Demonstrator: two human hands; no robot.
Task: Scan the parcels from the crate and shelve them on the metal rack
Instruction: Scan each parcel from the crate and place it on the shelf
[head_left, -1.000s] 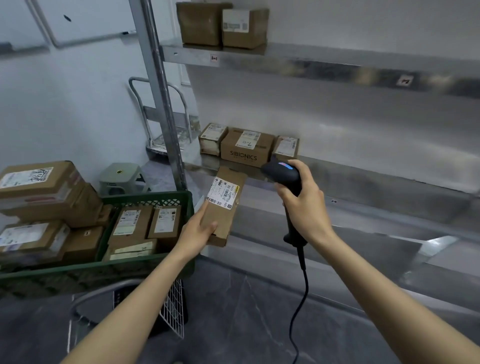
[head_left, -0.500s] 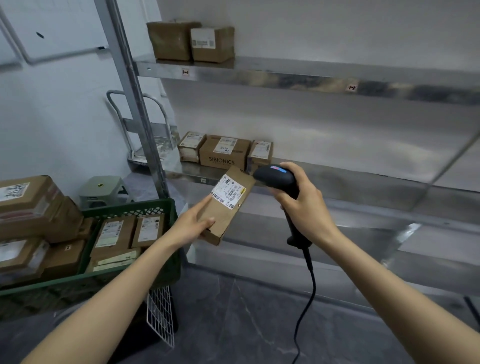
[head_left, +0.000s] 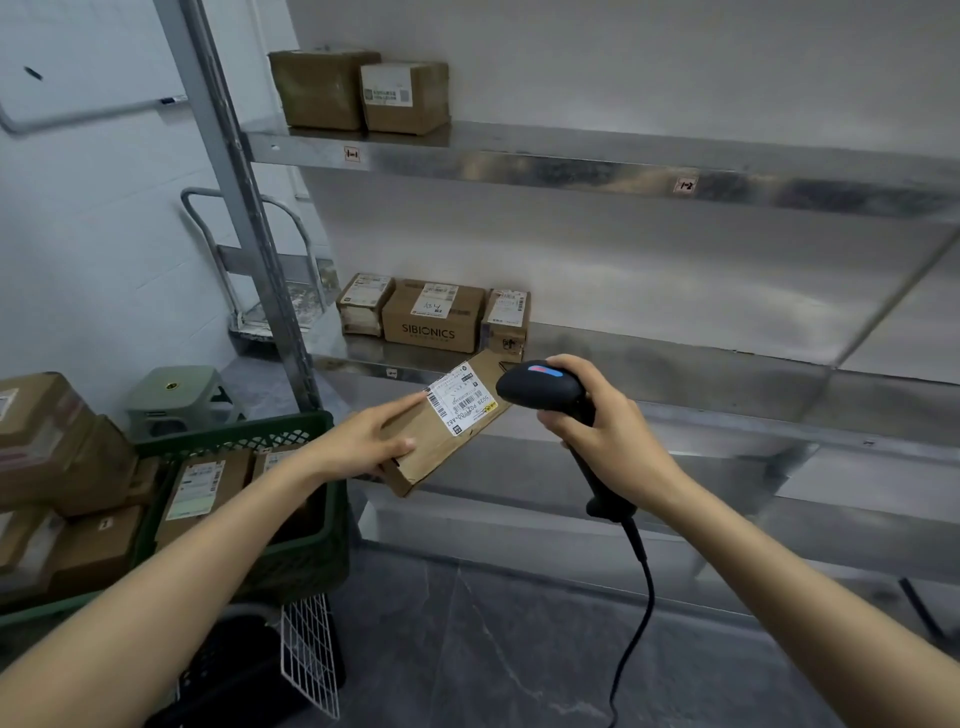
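My left hand (head_left: 363, 439) grips a flat brown parcel (head_left: 441, 447) by its near end, its white barcode label facing up and tilted to the right. My right hand (head_left: 602, 431) holds a black corded barcode scanner (head_left: 540, 387), whose head sits just right of the label. Both are in front of the metal rack (head_left: 571, 166). The middle shelf (head_left: 675, 358) carries three parcels (head_left: 431, 317) at its left end. Two more boxes (head_left: 363, 93) stand on the upper shelf. The green crate (head_left: 322, 551) at lower left holds several labelled parcels.
A stack of larger brown boxes (head_left: 57, 452) lies left of the crate. A pale green stool (head_left: 176, 395) and a folded hand trolley (head_left: 270, 270) stand by the white wall. A white wire panel (head_left: 311, 649) hangs below the crate. The scanner cable (head_left: 639, 597) drops to the grey floor.
The view has swung left and up slightly. My left hand has tilted the parcel flatter and further right, bringing its label closer under the scanner head. The right hand stays put.
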